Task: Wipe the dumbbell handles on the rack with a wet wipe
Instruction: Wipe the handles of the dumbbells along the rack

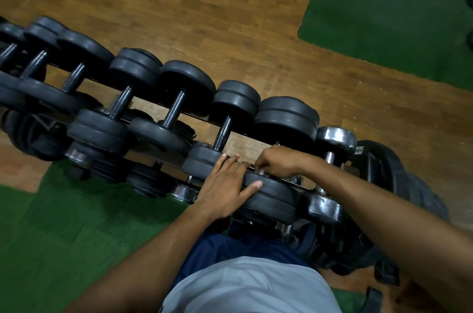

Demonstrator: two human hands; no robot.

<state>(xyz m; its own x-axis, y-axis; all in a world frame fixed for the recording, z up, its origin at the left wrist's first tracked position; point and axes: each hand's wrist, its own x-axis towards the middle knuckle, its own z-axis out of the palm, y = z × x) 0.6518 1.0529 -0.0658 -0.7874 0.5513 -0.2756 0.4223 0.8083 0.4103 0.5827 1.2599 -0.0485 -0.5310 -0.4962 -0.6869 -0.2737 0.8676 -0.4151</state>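
Near the right end of the rack point(179, 111), our left hand point(225, 189) lies flat, fingers straight and spread, on the near plate of the black dumbbell point(271, 195). Our right hand point(279, 161) curls over its handle with a pale scrap at the fingertips, probably the wet wipe point(261, 171). Risks as we judge them: the round plates could roll on the rails if the left hand eases off, pinching fingers against the chrome dumbbell point(330, 159) just beside; the bunched wipe may miss the handle's underside.
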